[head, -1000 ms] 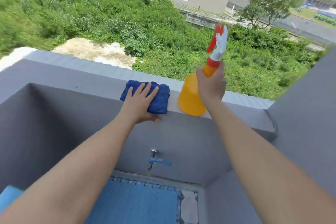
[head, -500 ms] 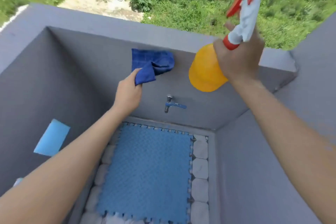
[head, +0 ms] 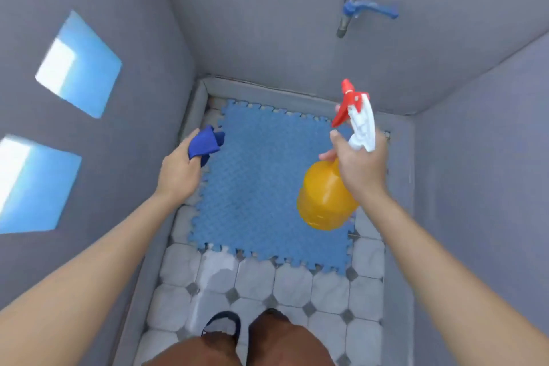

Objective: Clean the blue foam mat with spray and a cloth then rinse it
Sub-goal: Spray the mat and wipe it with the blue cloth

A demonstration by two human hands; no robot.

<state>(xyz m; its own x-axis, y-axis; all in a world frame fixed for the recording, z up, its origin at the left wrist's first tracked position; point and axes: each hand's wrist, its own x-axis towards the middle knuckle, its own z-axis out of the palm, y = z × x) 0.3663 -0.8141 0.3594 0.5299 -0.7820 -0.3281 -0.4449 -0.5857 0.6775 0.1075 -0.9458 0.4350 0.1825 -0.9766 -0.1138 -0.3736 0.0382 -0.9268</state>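
A blue foam mat [head: 261,193] with jigsaw edges lies flat on the tiled floor below me, against the far wall. My left hand [head: 178,174] is closed around a bunched dark blue cloth [head: 205,144], held in the air over the mat's left edge. My right hand [head: 361,168] grips the neck of an orange spray bottle [head: 323,202] with a white and red trigger head [head: 355,111]. The bottle hangs tilted above the mat's right side, nozzle pointing away from me.
A blue tap [head: 359,10] sticks out of the grey far wall above the mat. Grey walls close in on the left and right. Two blue openings [head: 80,65] sit in the left wall. White octagonal floor tiles [head: 294,285] and my feet [head: 222,325] lie near me.
Both hands came down from the wall ledge, carrying cloth and bottle, to over the mat. My view has tilted from the greenery outside down to the floor.
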